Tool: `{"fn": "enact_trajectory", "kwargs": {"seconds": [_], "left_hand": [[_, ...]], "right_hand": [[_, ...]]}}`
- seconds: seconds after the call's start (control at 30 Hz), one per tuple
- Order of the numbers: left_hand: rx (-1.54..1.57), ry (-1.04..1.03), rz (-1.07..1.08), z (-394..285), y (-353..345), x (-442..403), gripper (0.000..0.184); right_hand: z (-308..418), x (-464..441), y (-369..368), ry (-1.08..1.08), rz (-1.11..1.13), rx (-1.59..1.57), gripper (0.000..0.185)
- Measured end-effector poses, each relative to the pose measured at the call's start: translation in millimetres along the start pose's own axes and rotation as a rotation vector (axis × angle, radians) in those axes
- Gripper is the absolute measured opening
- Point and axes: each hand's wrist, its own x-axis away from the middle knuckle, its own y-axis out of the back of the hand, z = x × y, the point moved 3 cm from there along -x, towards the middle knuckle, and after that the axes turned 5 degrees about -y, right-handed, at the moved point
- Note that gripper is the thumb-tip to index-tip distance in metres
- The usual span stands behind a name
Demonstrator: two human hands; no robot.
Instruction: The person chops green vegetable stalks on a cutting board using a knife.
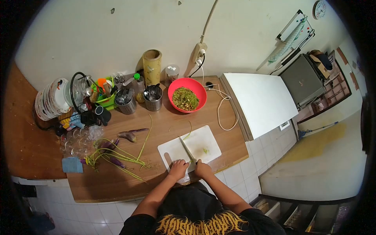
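My right hand (203, 169) is wrapped around the handle of a kitchen knife (187, 149), whose blade points up and left across a white cutting board (168, 148). My left hand (179, 169) rests at the board's near edge with its fingers curled, pressing on a green long bean (190, 163) beside the blade; most of the bean is hidden. Small cut green pieces (205, 150) lie right of the knife. At the board's far edge curves another long bean strand (191, 127). Beyond it stands a red bowl (171, 98) heaped with chopped greens (185, 98).
On the left of the table lie a bunch of long beans (92, 158) and purple eggplants (127, 136). Behind are glasses (76, 143), a dish rack with plates (49, 100), utensil holders (126, 105) and a bamboo tube (152, 66). A white cable (219, 111) runs beside a white chest (260, 103).
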Motion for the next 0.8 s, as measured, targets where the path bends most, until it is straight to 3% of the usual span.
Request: {"fn": "enact_trajectory", "kwargs": {"seconds": [0.17,0.47,0.8], "left_hand": [[-0.003,-0.001,-0.007,4,-2,2,0.027],[-0.013,-0.001,0.037,2,3,0,0.030],[-0.017,-0.019,-0.023,5,-9,1,0.027]], "right_hand": [[0,8,-2,0.002,-0.026,0.011,0.033],[0,13,10,-0.036,0.034,0.068,0.036],[4,0,2,0.073,-0.058,0.005,0.033]]}}
